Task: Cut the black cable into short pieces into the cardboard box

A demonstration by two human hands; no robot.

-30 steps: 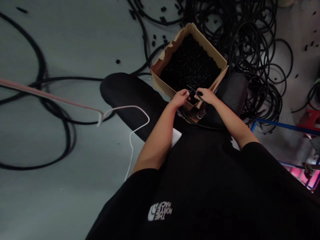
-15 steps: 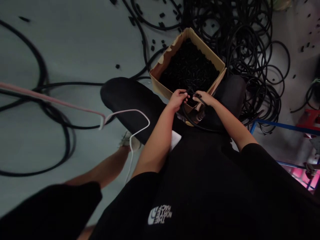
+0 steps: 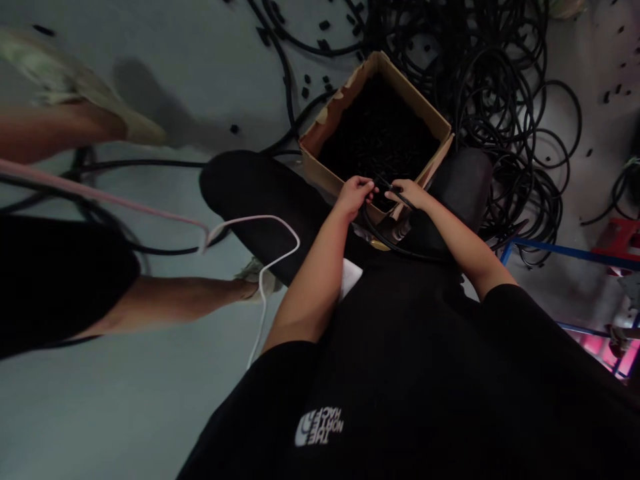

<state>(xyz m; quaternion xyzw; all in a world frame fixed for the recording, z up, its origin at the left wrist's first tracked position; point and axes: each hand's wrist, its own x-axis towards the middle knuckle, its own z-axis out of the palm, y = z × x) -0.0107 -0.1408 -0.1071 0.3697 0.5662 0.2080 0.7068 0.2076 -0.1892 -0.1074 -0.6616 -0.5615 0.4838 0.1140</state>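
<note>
My right hand (image 3: 409, 193) is closed around a black hose (image 3: 400, 253), which loops down and across my lap. Just to its left, my left hand (image 3: 354, 198) has its fingers pinched together; whatever is between them is dark and too small to make out. Both hands are over the near corner of an open cardboard box (image 3: 323, 177) between my knees. Many small black pieces (image 3: 380, 127) fill the box.
Tangled black hose (image 3: 495, 113) lies behind and right of the box, with small black bits scattered about. A person's leg (image 3: 170, 307) and shoe (image 3: 95, 100) are at the left. A white cord (image 3: 281, 262) passes my left arm. A blue frame (image 3: 565, 251) stands at right.
The person at the left has stepped forward, and a second shoe now shows at the upper left. My hands stay almost in place; the hose in my right hand has shifted slightly.
</note>
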